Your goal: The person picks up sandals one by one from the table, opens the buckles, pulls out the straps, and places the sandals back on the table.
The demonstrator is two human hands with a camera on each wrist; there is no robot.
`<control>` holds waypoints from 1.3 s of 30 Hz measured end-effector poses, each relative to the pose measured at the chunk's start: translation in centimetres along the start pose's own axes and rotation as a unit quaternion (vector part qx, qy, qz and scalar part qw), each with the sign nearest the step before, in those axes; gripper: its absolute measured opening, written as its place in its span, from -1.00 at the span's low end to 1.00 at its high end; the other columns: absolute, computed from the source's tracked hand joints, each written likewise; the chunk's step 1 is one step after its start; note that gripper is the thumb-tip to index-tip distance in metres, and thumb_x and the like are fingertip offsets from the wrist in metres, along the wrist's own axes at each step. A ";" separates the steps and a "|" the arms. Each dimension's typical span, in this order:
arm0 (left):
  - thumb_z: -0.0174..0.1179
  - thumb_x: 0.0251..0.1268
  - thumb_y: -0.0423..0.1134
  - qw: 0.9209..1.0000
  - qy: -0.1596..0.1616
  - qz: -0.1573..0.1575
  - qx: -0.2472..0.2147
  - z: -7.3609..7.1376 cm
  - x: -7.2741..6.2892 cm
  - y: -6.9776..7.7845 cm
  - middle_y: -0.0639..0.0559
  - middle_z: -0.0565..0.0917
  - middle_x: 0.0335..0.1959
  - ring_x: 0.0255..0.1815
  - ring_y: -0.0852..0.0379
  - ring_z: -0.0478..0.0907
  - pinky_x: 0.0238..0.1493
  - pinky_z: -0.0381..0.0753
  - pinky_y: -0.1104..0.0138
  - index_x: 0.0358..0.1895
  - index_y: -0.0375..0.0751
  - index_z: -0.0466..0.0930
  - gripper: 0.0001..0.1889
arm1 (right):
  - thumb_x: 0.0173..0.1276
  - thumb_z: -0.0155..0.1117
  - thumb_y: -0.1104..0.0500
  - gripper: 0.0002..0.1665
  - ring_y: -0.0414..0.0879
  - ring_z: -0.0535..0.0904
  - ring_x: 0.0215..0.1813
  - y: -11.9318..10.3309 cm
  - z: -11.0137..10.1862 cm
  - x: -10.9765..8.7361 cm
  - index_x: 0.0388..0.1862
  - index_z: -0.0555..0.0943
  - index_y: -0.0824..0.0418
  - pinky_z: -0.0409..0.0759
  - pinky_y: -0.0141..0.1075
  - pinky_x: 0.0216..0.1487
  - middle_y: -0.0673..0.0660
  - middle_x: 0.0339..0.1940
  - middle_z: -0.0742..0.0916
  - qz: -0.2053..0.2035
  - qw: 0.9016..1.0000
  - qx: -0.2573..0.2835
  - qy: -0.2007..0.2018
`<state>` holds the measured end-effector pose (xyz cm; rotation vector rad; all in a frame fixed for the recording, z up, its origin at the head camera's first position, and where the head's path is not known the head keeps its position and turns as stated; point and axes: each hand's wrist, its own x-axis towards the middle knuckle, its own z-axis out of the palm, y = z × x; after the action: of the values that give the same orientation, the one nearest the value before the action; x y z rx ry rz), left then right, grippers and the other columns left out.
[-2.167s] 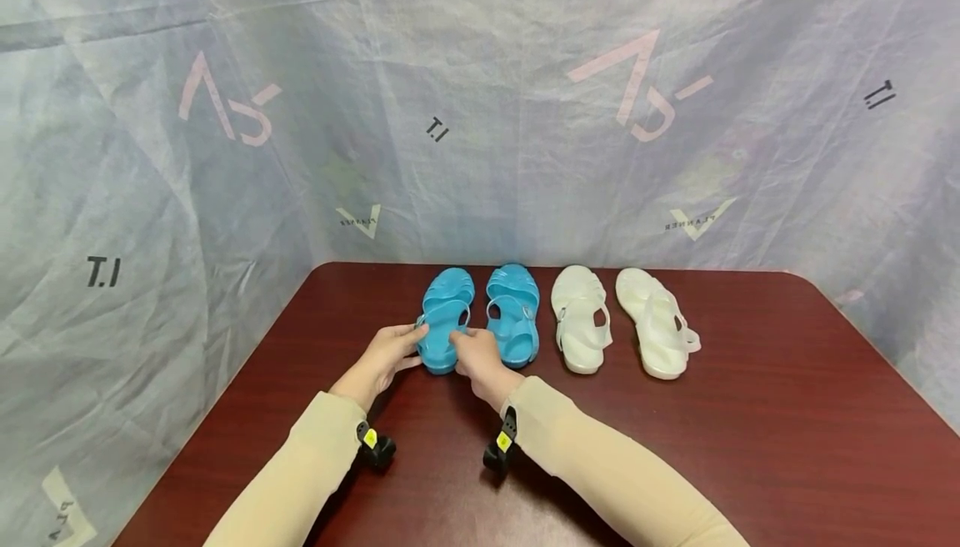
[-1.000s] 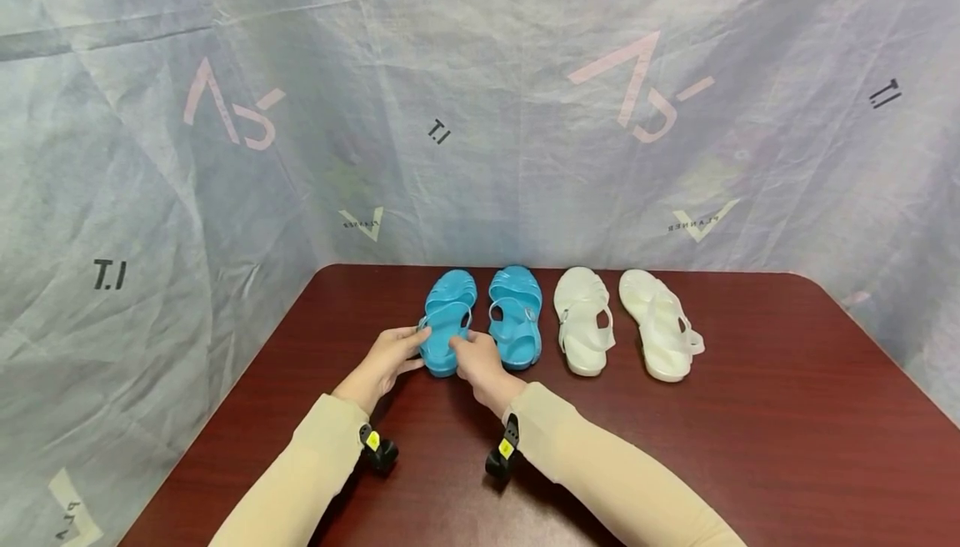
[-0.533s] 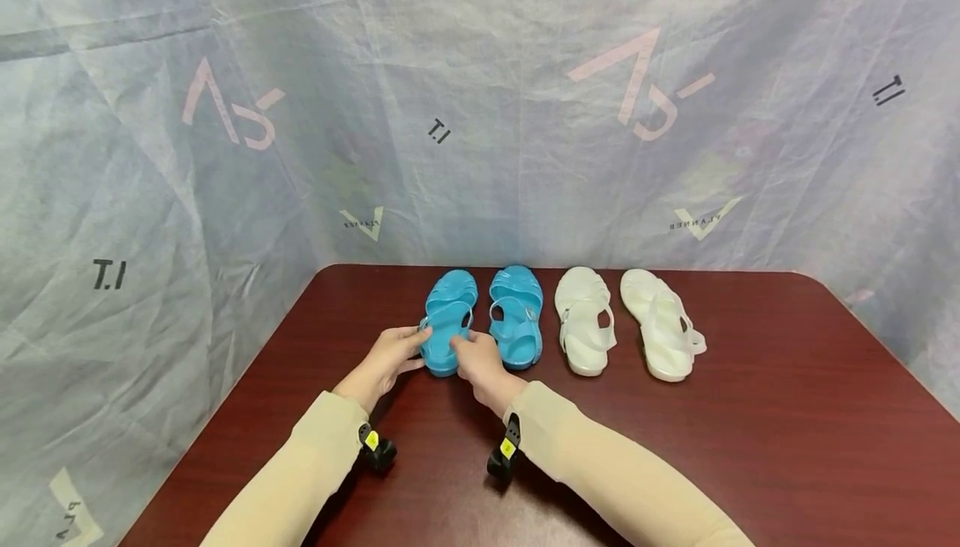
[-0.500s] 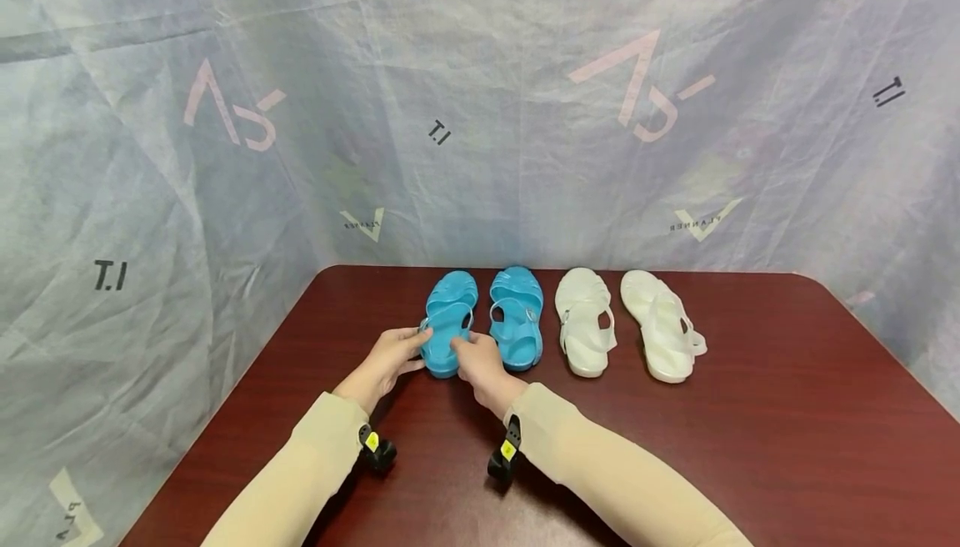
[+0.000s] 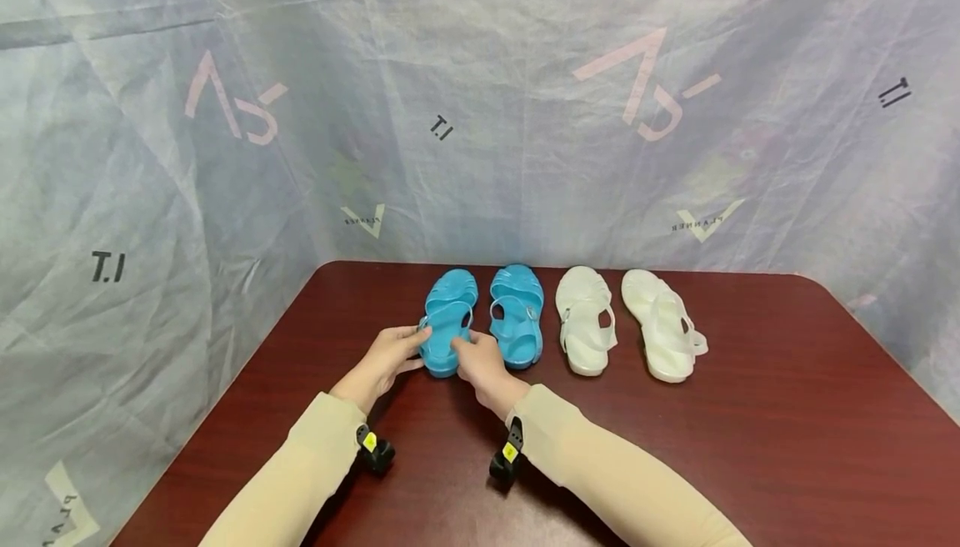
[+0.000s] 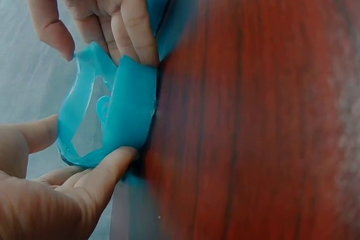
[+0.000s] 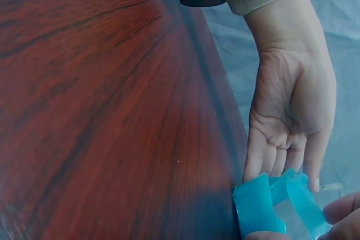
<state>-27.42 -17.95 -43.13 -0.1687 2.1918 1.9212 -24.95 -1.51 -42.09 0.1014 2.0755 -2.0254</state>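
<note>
In the head view, the leftmost blue sandal [image 5: 446, 322] lies on the table, toe toward the curtain. My left hand [image 5: 384, 359] grips its left side near the heel, thumb on top and fingers low along the side. From the right, my right hand [image 5: 483, 363] holds the same sandal, thumb over the inner edge. The left wrist view has the sandal's heel [image 6: 132, 105] between both hands, the left one below and the right one above. Heel and strap [image 7: 254, 203] appear at the bottom of the right wrist view, with the left palm beyond.
Close to the right hand lies a second blue sandal [image 5: 517, 318]. Farther right are two white sandals, one straight [image 5: 583, 322] and one slanted [image 5: 660, 326]. The dark red table [image 5: 780, 414] ends at a grey printed curtain [image 5: 480, 180]. Each wrist wears a small black camera.
</note>
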 end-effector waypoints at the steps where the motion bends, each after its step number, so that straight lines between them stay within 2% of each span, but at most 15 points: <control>1: 0.06 0.48 -0.12 1.000 0.000 0.001 0.001 0.0 0.0 0.0 -0.35 0.35 0.38 0.38 -0.20 0.35 0.24 0.49 0.05 0.41 -0.44 0.23 -0.41 | 0.44 -0.03 0.20 -0.33 -0.21 0.17 -0.71 0.0 -0.1 0.0 0.49 0.18 0.34 0.35 -0.36 -0.41 -0.07 -0.79 0.29 0.000 1.000 0.000 -0.001; 11: 0.06 0.48 -0.12 1.000 0.004 -0.001 0.004 0.5 -0.4 -0.3 -0.35 0.36 0.38 0.37 -0.20 0.36 0.22 0.51 0.06 0.40 -0.43 0.25 -0.42 | 0.44 -0.02 0.18 -0.28 -0.22 0.13 -0.74 0.1 -0.1 -0.5 0.51 0.11 0.36 0.32 -0.35 -0.44 -0.08 -0.80 0.28 0.016 1.000 0.005 0.000; 19: 0.05 0.49 -0.13 1.000 0.003 0.002 0.009 0.7 -0.5 -0.5 -0.33 0.36 0.38 0.37 -0.19 0.37 0.19 0.54 0.07 0.39 -0.43 0.26 -0.43 | 0.43 -0.02 0.20 -0.30 -0.22 0.11 -0.75 0.1 -0.2 -0.6 0.50 0.14 0.35 0.31 -0.36 -0.47 -0.08 -0.80 0.27 0.015 1.000 0.008 -0.002; 28: 0.05 0.49 -0.13 1.000 -0.002 -0.003 0.013 0.6 -1.1 -0.5 -0.34 0.36 0.37 0.37 -0.20 0.37 0.18 0.54 0.07 0.39 -0.45 0.25 -0.43 | 0.42 -0.02 0.22 -0.32 -0.23 0.10 -0.75 0.2 -0.1 -0.9 0.49 0.16 0.38 0.31 -0.37 -0.47 -0.09 -0.82 0.25 0.021 1.000 0.021 -0.008; 39: 0.03 0.50 -0.15 1.000 -0.006 0.007 0.019 0.1 -1.6 -0.2 -0.35 0.33 0.39 0.40 -0.19 0.33 0.20 0.52 0.06 0.40 -0.46 0.23 -0.44 | 0.39 -0.03 0.25 -0.29 -0.23 0.09 -0.75 -0.2 0.2 -1.5 0.49 0.14 0.40 0.28 -0.39 -0.50 -0.08 -0.82 0.25 0.011 1.000 0.025 -0.009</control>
<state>-25.79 -17.93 -42.98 -0.1368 2.2258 1.8819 -23.53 -1.49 -41.54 0.1143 2.0050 -2.0572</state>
